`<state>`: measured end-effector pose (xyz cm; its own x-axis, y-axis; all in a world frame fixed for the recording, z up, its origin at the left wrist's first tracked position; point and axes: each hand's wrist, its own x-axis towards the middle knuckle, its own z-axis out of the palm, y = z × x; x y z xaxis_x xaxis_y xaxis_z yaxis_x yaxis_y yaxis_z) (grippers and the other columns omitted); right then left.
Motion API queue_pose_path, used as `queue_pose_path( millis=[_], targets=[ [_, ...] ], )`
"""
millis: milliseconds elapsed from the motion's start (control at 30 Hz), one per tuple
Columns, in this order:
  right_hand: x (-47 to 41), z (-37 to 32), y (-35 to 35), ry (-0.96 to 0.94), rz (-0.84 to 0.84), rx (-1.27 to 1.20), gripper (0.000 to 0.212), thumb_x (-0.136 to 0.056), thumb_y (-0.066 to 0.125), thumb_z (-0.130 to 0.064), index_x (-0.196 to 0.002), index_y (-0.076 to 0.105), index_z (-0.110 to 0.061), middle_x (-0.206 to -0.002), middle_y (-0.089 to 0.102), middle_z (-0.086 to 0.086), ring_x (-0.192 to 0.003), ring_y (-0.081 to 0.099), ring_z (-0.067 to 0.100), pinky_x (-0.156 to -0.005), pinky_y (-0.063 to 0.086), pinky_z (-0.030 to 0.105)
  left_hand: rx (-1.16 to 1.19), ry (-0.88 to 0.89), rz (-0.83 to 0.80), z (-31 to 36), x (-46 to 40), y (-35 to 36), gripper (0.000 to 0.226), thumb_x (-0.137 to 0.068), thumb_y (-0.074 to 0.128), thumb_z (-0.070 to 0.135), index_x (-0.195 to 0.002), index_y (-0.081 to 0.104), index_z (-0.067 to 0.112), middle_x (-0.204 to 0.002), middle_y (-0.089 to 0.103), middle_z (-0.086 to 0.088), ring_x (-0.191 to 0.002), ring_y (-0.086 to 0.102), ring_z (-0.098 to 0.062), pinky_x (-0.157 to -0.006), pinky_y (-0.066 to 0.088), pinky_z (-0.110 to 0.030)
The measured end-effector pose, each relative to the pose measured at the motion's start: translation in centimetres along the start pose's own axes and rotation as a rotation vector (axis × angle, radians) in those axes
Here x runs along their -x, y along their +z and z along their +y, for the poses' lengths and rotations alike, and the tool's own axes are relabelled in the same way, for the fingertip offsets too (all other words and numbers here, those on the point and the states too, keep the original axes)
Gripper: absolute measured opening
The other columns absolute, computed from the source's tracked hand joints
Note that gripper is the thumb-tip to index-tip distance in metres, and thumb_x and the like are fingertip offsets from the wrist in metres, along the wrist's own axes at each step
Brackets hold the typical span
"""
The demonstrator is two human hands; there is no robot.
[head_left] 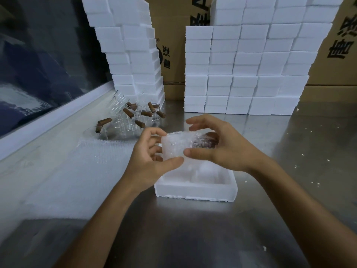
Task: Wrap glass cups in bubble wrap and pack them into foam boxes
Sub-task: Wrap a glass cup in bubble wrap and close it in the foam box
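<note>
A glass cup wrapped in bubble wrap is held between both hands just above an open white foam box on the steel table. My left hand grips the bundle's left end with curled fingers and thumb beneath. My right hand pinches its right part, thumb in front and fingers arched over the top; the cup's brown handle shows through the wrap. Several bare glass cups with brown wooden handles stand at the back left. Sheets of bubble wrap lie on the table to the left.
Tall stacks of white foam boxes rise at the back left and back right, with cardboard cartons behind them. A dark window and white ledge run along the left. Foam crumbs dot the steel table on the right.
</note>
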<state>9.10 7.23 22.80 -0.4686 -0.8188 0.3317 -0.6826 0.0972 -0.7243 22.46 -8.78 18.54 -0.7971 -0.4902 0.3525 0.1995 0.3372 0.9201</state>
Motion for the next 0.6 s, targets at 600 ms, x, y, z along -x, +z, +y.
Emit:
queue_pose_path(
  millis=[600],
  targets=[
    [0.8, 0.6, -2.1, 0.278, -0.272, 0.018, 0.014, -0.084, 0.076, -0.010, -0.094, 0.073, -0.020, -0.090, 0.074, -0.006, -0.075, 0.070, 0.012, -0.073, 0.063, 0.034, -0.562, -0.012, -0.241, -2.0, 0.4, 0.1, 0.066, -0.065, 0.065, 0.042, -0.127, 0.043, 0.040, -0.121, 0.041, 0.019, -0.113, 0.038, -0.002, -0.093, 0.036, -0.025]
  ],
)
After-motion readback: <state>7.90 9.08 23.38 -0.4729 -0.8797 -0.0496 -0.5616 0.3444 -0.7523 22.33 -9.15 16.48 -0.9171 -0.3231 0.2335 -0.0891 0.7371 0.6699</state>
